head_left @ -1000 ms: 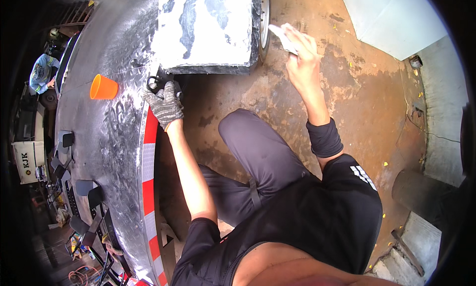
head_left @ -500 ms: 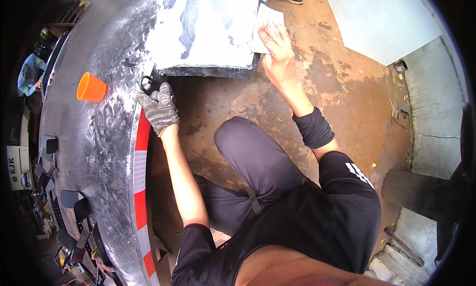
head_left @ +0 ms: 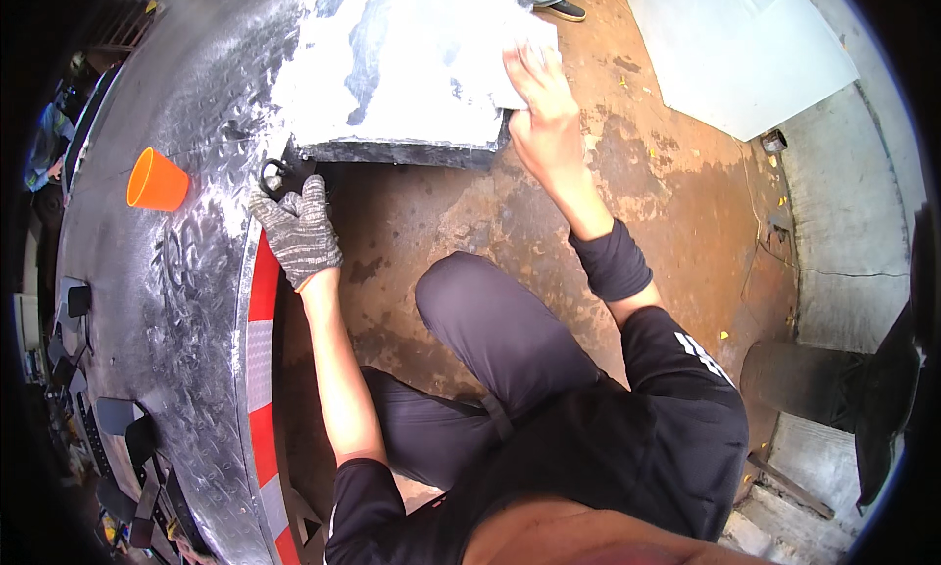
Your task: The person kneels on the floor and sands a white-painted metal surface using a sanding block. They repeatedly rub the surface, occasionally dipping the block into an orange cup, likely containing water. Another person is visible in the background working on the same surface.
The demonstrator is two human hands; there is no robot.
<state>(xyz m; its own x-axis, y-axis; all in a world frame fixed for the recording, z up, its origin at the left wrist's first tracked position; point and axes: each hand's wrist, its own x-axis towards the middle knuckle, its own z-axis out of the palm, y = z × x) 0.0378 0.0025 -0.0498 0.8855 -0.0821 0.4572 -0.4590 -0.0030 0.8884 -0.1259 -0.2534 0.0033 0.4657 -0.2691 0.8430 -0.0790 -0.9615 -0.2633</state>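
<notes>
My left hand (head_left: 300, 234), in a grey knitted glove, rests at the edge of a black, scuffed metal surface (head_left: 196, 310), fingers apart. Its fingertips are close to a black ring (head_left: 272, 177) by the corner of a white-smeared panel (head_left: 421, 85); whether they touch the ring I cannot tell. My bare right hand (head_left: 546, 124) presses a thin white sheet (head_left: 545, 38) against the panel's right edge. Its fingers are slightly smeared by motion, and the sheet's underside is hidden. Dark patches show through the panel's white coating.
An orange cup (head_left: 158, 180) stands on the black surface. Red and silver tape (head_left: 262, 349) lines that surface's edge. A person's shoe (head_left: 564, 11) is on the stained floor (head_left: 667, 212) beyond the panel. A white board (head_left: 735, 55) leans at the right; a dark cylinder (head_left: 799, 381) lies below.
The whole view has shifted slightly. My right hand has slid a little farther along the panel's edge with the white sheet. My left hand stays near the black ring.
</notes>
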